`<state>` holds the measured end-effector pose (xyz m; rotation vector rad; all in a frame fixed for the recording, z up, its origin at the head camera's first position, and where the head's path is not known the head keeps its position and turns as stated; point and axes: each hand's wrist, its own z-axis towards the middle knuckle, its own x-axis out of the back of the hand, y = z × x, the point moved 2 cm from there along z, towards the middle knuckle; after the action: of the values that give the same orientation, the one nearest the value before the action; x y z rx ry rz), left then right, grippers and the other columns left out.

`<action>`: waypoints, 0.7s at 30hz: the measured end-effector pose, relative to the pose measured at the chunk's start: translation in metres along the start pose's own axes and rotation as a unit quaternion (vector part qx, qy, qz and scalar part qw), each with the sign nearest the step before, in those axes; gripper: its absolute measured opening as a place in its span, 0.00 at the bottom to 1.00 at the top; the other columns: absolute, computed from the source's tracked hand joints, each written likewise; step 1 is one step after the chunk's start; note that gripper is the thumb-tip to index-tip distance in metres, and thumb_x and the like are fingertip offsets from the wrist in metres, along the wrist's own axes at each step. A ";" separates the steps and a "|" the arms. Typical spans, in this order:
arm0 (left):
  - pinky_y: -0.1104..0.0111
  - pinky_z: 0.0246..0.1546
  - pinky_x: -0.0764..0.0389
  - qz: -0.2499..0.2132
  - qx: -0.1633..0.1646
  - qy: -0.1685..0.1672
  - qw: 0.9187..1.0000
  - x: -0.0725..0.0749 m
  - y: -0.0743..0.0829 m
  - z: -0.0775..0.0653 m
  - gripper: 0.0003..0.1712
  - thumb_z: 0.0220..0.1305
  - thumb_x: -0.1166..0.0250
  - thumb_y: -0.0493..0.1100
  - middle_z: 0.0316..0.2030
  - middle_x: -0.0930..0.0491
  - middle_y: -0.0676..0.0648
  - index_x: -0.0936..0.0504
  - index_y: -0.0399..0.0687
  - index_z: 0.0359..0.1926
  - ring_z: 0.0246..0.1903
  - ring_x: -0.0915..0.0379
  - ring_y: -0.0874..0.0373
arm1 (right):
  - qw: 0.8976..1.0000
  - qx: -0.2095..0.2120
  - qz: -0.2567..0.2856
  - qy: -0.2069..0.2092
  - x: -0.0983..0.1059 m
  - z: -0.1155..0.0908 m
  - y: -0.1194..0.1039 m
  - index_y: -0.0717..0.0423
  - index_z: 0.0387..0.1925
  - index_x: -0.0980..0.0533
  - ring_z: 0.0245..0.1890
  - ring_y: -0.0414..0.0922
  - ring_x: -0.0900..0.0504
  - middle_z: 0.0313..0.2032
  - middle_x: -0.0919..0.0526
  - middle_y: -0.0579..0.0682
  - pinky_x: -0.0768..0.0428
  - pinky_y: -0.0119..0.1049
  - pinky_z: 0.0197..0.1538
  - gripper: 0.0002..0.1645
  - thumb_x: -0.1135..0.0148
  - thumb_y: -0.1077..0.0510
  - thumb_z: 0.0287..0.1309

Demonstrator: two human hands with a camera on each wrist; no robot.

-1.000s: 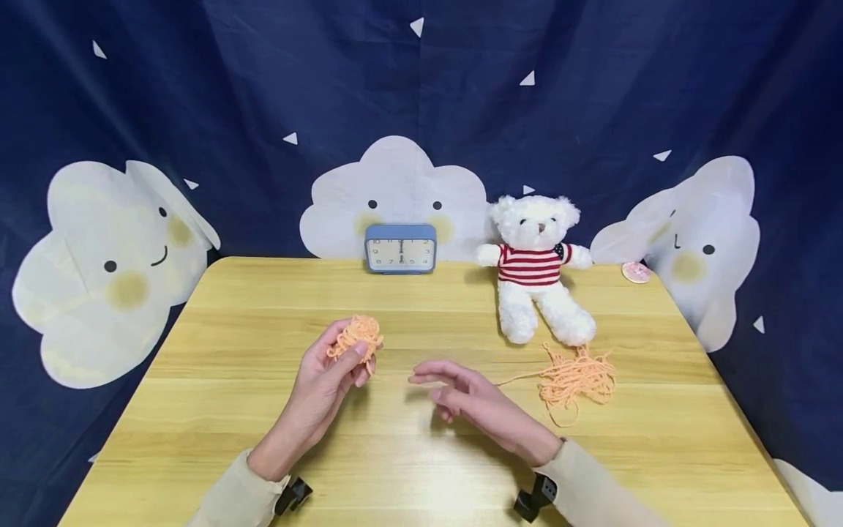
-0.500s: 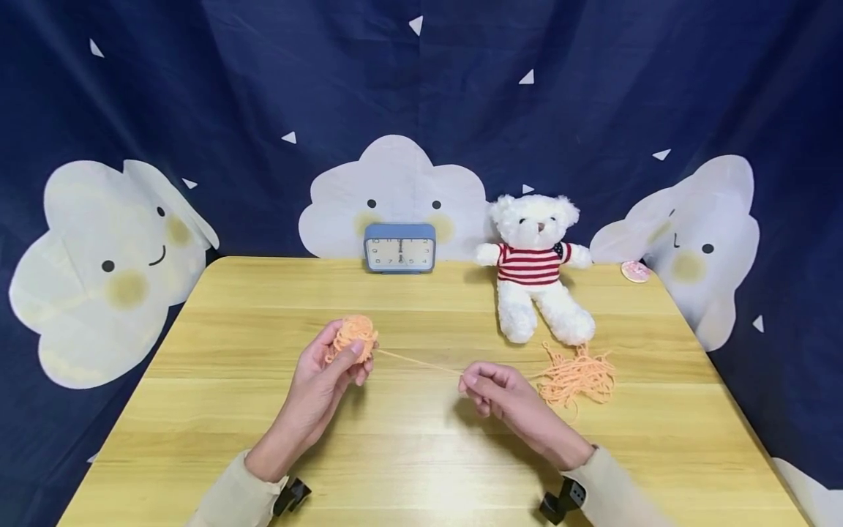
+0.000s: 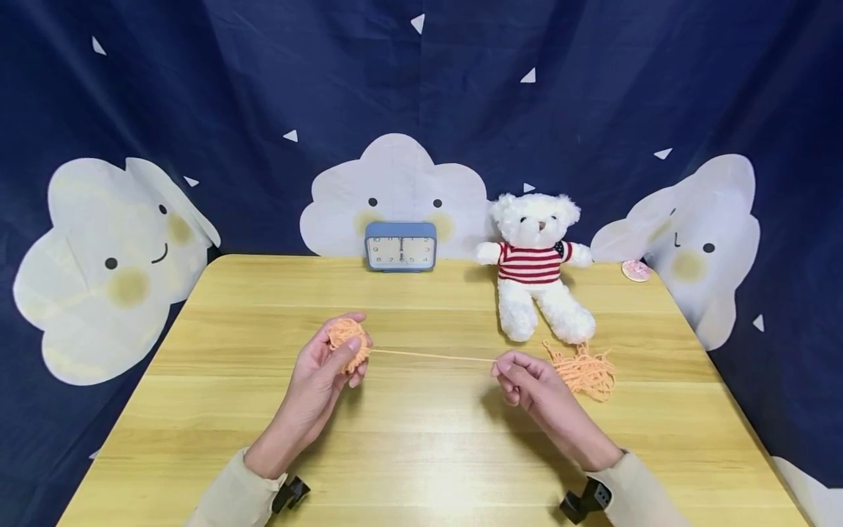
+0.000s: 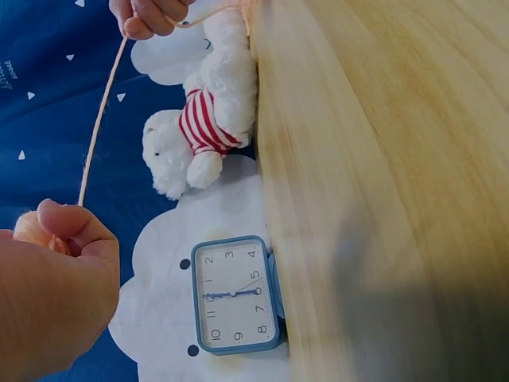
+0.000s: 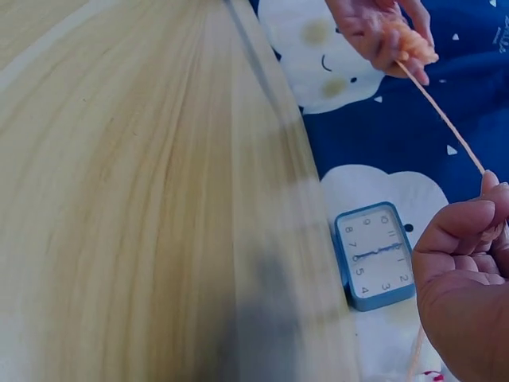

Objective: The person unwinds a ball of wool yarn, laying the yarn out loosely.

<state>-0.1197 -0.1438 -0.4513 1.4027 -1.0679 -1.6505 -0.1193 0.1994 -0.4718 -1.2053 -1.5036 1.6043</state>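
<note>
In the head view my left hand (image 3: 315, 388) grips a small ball of peach yarn (image 3: 345, 335), thumb pressed over its front. A taut yarn strand (image 3: 431, 356) runs from the ball to my right hand (image 3: 549, 406), which pinches it between thumb and index finger. Behind the right hand lies a loose heap of the same yarn (image 3: 588, 372), partly hidden by that hand. The left wrist view shows the strand (image 4: 99, 123) stretched straight between both hands. In the right wrist view, yarn trails down below the right hand (image 5: 465, 278).
A white teddy bear (image 3: 530, 263) in a striped shirt sits behind the yarn heap. At the table's back edge stands a blue clock (image 3: 400, 247). A pink round item (image 3: 636, 271) lies at the back right of the wooden table (image 3: 421, 439). A dark blue curtain (image 3: 250, 80) surrounds it.
My right hand has closed its fingers on the strand and moved right, drawing it taut. The left hand has turned the ball slightly while staying nearly in place.
</note>
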 end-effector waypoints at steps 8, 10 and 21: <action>0.74 0.26 0.26 -0.005 -0.008 -0.004 1.000 0.003 0.000 -0.001 0.23 0.82 0.37 0.35 0.46 0.20 0.47 0.29 0.38 0.72 0.31 0.26 0.59 | 0.999 0.024 0.019 0.014 0.007 -0.003 -0.005 0.50 0.44 0.17 0.31 0.35 0.26 0.31 0.23 0.41 0.24 0.25 0.35 0.15 0.49 0.62 0.85; 0.74 0.27 0.26 -0.006 -0.006 -0.004 1.000 0.003 0.000 -0.001 0.26 0.80 0.36 0.33 0.45 0.21 0.47 0.30 0.36 0.72 0.31 0.25 0.59 | 0.999 0.030 0.022 0.018 0.008 -0.003 -0.007 0.50 0.43 0.17 0.31 0.35 0.26 0.31 0.23 0.41 0.25 0.25 0.35 0.15 0.49 0.62 0.85; 0.73 0.27 0.20 -0.005 -0.001 0.025 1.000 0.008 -0.001 -0.001 0.25 0.76 0.35 0.27 0.44 0.18 0.47 0.28 0.36 0.70 0.33 0.21 0.58 | 0.996 0.070 0.036 0.040 0.023 -0.009 -0.016 0.55 0.44 0.17 0.29 0.36 0.28 0.30 0.25 0.42 0.28 0.27 0.34 0.18 0.53 0.65 0.85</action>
<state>-0.1196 -0.1513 -0.4553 1.4427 -1.0313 -1.6154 -0.1216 0.2260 -0.4603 -1.2428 -1.2893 1.6592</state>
